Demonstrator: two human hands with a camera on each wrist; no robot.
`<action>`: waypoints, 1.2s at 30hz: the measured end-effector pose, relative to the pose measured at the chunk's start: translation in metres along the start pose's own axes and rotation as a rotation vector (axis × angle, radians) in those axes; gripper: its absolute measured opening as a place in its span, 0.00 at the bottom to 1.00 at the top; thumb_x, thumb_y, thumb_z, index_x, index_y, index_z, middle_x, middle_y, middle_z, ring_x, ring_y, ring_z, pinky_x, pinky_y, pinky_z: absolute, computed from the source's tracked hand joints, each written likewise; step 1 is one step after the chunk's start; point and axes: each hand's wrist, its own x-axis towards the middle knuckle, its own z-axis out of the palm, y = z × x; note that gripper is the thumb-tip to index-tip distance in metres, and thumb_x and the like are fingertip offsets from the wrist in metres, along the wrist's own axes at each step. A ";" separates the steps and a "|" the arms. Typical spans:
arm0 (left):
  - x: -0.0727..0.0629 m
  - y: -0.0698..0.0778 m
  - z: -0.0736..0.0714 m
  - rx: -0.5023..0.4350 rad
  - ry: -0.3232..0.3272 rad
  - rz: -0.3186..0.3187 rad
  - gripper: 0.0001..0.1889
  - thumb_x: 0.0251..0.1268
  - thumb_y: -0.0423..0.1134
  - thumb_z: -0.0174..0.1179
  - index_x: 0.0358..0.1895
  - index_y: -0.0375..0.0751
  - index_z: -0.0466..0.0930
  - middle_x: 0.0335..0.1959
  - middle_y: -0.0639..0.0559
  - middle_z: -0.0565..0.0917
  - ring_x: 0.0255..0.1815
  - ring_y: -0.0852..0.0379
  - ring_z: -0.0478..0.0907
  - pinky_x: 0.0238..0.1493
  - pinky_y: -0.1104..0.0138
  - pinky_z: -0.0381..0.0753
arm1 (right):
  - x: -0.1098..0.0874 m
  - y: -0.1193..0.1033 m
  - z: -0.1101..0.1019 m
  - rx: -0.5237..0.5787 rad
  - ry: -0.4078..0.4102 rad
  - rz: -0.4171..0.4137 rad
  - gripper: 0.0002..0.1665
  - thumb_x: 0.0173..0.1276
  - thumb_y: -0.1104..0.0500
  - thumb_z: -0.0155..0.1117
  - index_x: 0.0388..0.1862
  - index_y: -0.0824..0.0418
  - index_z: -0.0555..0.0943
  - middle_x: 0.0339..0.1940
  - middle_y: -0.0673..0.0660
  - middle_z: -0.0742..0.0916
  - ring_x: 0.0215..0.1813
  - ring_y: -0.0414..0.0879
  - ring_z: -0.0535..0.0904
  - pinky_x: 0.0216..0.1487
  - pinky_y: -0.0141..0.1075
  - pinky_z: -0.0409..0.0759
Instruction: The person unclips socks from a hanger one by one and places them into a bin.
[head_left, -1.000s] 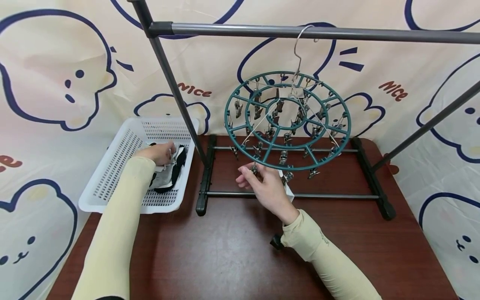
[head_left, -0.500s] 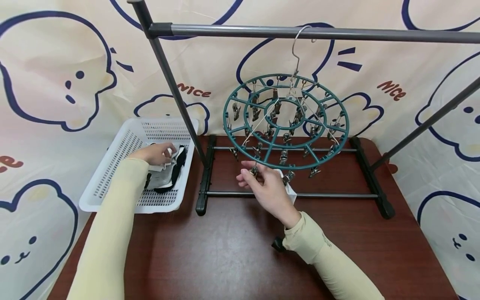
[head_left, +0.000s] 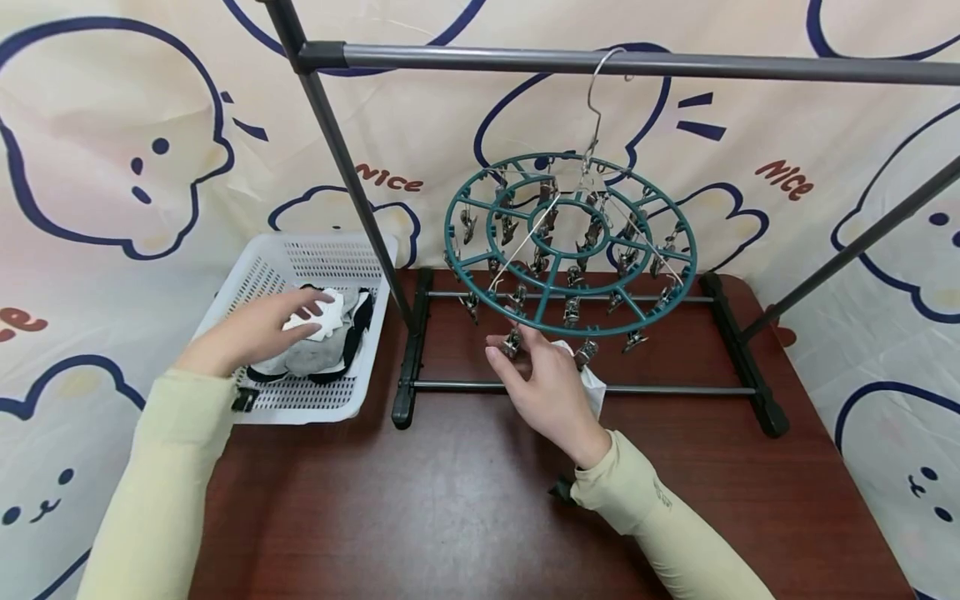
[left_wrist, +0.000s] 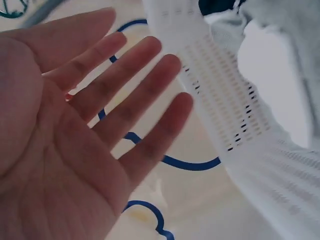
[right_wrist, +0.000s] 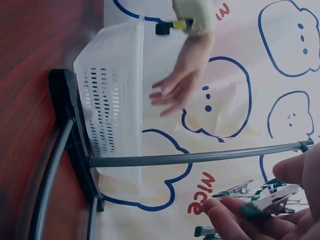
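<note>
My left hand is over the white basket, fingers spread, holding nothing; its bare palm fills the left wrist view. In the basket lie a white cloth piece, a grey one and a black one, bunched together. Under the near rim of the round green clip hanger, my right hand has its fingers curled round a dangling metal clip. The right wrist view shows this clip lying over the fingers, with the thumb above. White cloth hangs behind that hand.
The hanger hooks onto the grey bar of a rack whose feet stand on the brown table. One slanted upright passes beside the basket. Several other clips dangle from the hanger. A printed curtain backs everything.
My left hand has drawn back leftward from the clothes and spread its fingers, uncovering the white piece. My right hand has shifted slightly right with the clip, and the hanger has tilted a little.
</note>
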 end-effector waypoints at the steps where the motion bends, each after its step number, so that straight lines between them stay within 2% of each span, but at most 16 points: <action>1: -0.007 0.002 0.004 0.002 0.020 0.005 0.20 0.77 0.36 0.60 0.67 0.35 0.75 0.56 0.36 0.85 0.55 0.39 0.83 0.57 0.42 0.78 | -0.001 -0.001 -0.001 -0.004 0.003 -0.009 0.28 0.79 0.48 0.62 0.72 0.57 0.74 0.56 0.52 0.90 0.47 0.42 0.90 0.49 0.40 0.87; 5: -0.034 0.008 0.032 -0.001 0.115 0.018 0.17 0.77 0.39 0.60 0.63 0.38 0.80 0.52 0.42 0.88 0.53 0.42 0.84 0.57 0.43 0.80 | -0.005 -0.002 -0.003 -0.077 0.048 -0.064 0.31 0.78 0.50 0.64 0.74 0.58 0.72 0.59 0.53 0.89 0.46 0.44 0.91 0.50 0.42 0.87; 9: -0.056 0.010 0.064 0.006 0.206 0.010 0.14 0.77 0.42 0.60 0.57 0.41 0.85 0.53 0.43 0.88 0.56 0.40 0.85 0.58 0.42 0.79 | -0.009 -0.003 -0.006 -0.199 0.114 -0.146 0.29 0.76 0.50 0.66 0.71 0.60 0.75 0.59 0.54 0.89 0.42 0.44 0.91 0.47 0.44 0.87; 11: -0.064 0.011 0.078 0.023 0.247 -0.014 0.13 0.77 0.44 0.60 0.55 0.43 0.87 0.53 0.44 0.89 0.55 0.41 0.85 0.55 0.42 0.80 | -0.012 -0.003 -0.008 -0.249 0.156 -0.193 0.27 0.75 0.51 0.67 0.68 0.61 0.78 0.55 0.56 0.90 0.40 0.45 0.91 0.45 0.43 0.87; 14: -0.069 0.010 0.091 0.053 0.322 -0.037 0.10 0.75 0.45 0.62 0.49 0.47 0.88 0.46 0.49 0.91 0.45 0.46 0.88 0.45 0.45 0.83 | -0.016 -0.002 -0.012 -0.298 0.235 -0.263 0.24 0.73 0.54 0.70 0.62 0.63 0.81 0.48 0.58 0.91 0.38 0.46 0.89 0.39 0.42 0.87; 17: -0.069 0.009 0.097 0.092 0.373 -0.052 0.06 0.75 0.46 0.62 0.41 0.54 0.88 0.32 0.58 0.88 0.30 0.55 0.82 0.32 0.52 0.79 | -0.019 -0.002 -0.018 -0.329 0.326 -0.337 0.20 0.70 0.57 0.72 0.57 0.64 0.84 0.43 0.59 0.91 0.37 0.48 0.89 0.37 0.44 0.87; 20: -0.069 0.008 0.100 0.132 0.388 -0.057 0.10 0.75 0.47 0.61 0.30 0.60 0.83 0.23 0.64 0.80 0.24 0.61 0.74 0.25 0.60 0.70 | -0.021 0.000 -0.026 -0.307 0.409 -0.400 0.14 0.70 0.58 0.71 0.50 0.64 0.87 0.39 0.58 0.91 0.35 0.47 0.88 0.35 0.44 0.86; 23: -0.070 0.007 0.103 0.159 0.404 -0.049 0.14 0.74 0.46 0.61 0.25 0.62 0.81 0.20 0.66 0.78 0.22 0.62 0.74 0.22 0.63 0.66 | -0.022 0.007 -0.036 -0.274 0.485 -0.452 0.13 0.74 0.55 0.66 0.41 0.63 0.90 0.29 0.55 0.89 0.28 0.45 0.84 0.29 0.40 0.81; 27: -0.070 0.007 0.105 0.175 0.435 -0.024 0.14 0.73 0.45 0.62 0.25 0.62 0.82 0.22 0.66 0.80 0.22 0.61 0.76 0.19 0.64 0.64 | -0.023 0.023 -0.051 -0.253 0.607 -0.501 0.23 0.77 0.50 0.61 0.27 0.63 0.88 0.18 0.53 0.83 0.18 0.43 0.74 0.22 0.34 0.69; 29: -0.069 0.006 0.106 0.178 0.441 -0.018 0.13 0.72 0.45 0.62 0.25 0.62 0.83 0.22 0.66 0.81 0.22 0.60 0.76 0.19 0.64 0.63 | -0.025 0.033 -0.059 -0.255 0.662 -0.504 0.26 0.77 0.48 0.61 0.23 0.63 0.87 0.16 0.53 0.81 0.16 0.43 0.71 0.21 0.34 0.66; 33: -0.068 0.006 0.107 0.176 0.435 -0.014 0.13 0.72 0.44 0.61 0.26 0.62 0.83 0.24 0.65 0.82 0.23 0.59 0.78 0.20 0.64 0.65 | -0.029 0.054 -0.074 -0.304 0.701 -0.464 0.28 0.76 0.43 0.60 0.25 0.64 0.87 0.18 0.56 0.83 0.18 0.46 0.72 0.23 0.35 0.67; 36: -0.068 0.008 0.107 0.177 0.428 -0.022 0.13 0.72 0.44 0.61 0.25 0.62 0.83 0.24 0.66 0.82 0.23 0.61 0.77 0.21 0.65 0.66 | -0.033 0.068 -0.082 -0.330 0.619 -0.417 0.27 0.76 0.42 0.61 0.37 0.65 0.89 0.27 0.58 0.88 0.25 0.49 0.82 0.30 0.35 0.75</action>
